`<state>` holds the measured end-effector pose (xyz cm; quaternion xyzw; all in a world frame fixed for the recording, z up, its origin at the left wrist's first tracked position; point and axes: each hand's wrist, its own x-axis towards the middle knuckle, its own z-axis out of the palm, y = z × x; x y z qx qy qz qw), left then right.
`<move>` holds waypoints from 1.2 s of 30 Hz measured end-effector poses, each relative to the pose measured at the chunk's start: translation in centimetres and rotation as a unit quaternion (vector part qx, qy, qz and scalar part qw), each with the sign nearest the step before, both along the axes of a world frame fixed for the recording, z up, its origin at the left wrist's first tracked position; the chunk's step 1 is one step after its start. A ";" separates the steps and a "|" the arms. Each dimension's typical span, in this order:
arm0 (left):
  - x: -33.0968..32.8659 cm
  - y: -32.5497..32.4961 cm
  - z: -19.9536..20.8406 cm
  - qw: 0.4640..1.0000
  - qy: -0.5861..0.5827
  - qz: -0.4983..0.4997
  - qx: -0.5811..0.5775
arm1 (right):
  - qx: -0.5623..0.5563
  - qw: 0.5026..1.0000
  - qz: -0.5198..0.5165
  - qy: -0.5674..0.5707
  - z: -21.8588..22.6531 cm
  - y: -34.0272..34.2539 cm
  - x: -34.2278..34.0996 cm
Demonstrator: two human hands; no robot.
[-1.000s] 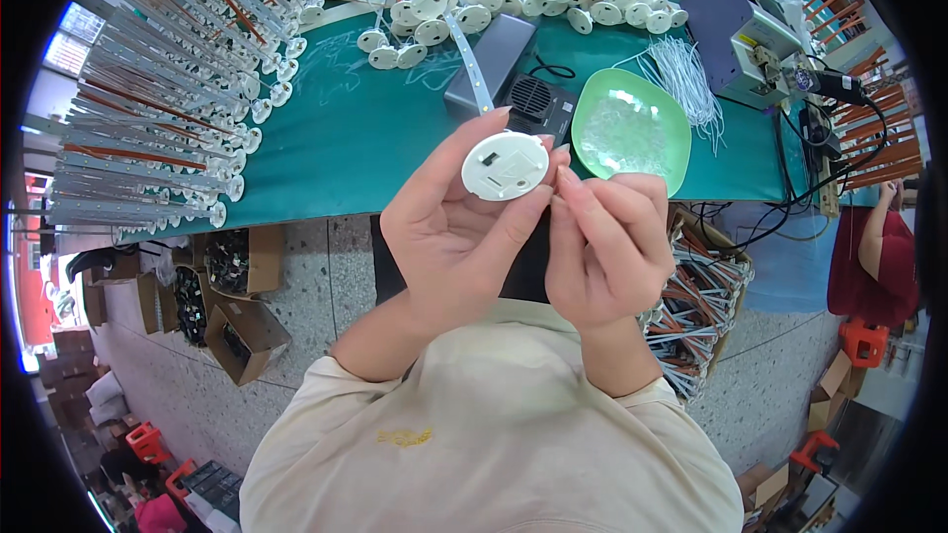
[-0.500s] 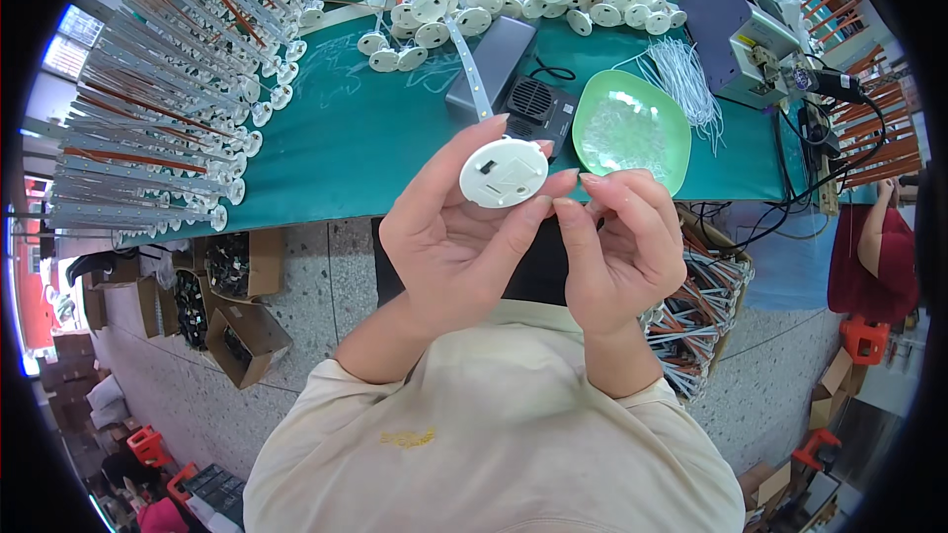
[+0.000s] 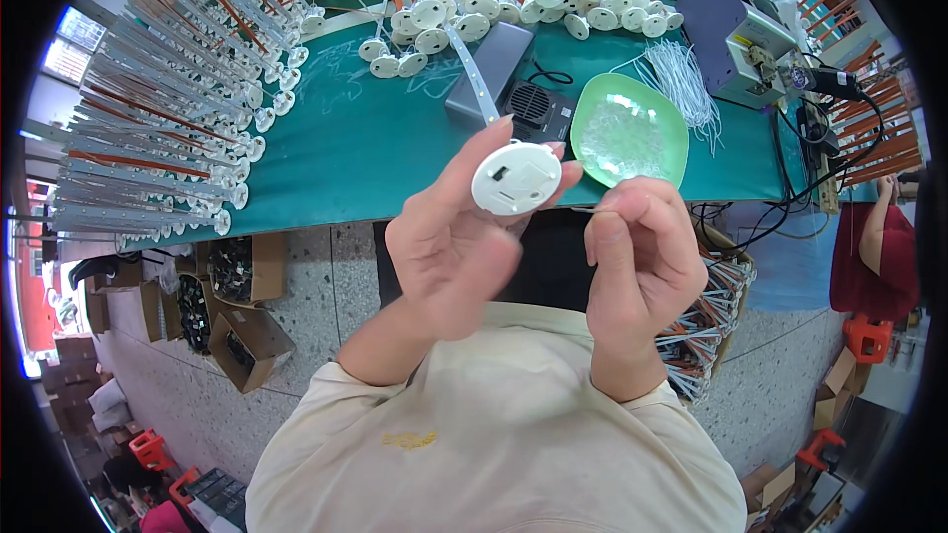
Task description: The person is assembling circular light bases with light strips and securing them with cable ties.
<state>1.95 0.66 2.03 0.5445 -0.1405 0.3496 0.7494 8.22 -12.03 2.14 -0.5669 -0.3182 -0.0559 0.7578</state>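
Note:
My left hand (image 3: 449, 247) holds a round white plastic base (image 3: 515, 181) between its fingers, with the thumb blurred by motion below it. The face of the base shows a dark slot and a small hole. From its far edge rises a narrow light strip (image 3: 468, 66) dotted with small chips. My right hand (image 3: 642, 262) is closed in a pinch to the right of the base, apart from it. A thin pale sliver shows at those fingertips, too small to name. Beyond my right hand sits a green dish (image 3: 679, 143) of small clear pieces.
Rows of similar strips on round bases (image 3: 168, 128) cover the table's left side, with more bases (image 3: 553, 0) at the back. Behind my hands stands a grey device (image 3: 499, 59). White wires (image 3: 681, 79) lie beside a machine (image 3: 741, 39). Cartons (image 3: 247, 345) stand on the floor.
My hands have drawn apart: the right has moved right and slightly down, and the left thumb has come away from the base's edge. The base has shifted slightly right.

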 end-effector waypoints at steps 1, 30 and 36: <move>0.0 -0.2 -0.1 0.994 -0.010 -0.047 -0.095 | 0.022 1.000 0.004 -0.006 0.0 -0.1 0.0; 1.9 1.1 0.2 0.969 -0.009 -0.246 -0.027 | -0.080 0.964 -0.081 -0.240 3.6 -1.4 0.1; 1.0 0.3 0.2 0.976 0.014 -0.208 -0.060 | -0.061 0.959 -0.082 -0.265 2.9 -0.9 0.6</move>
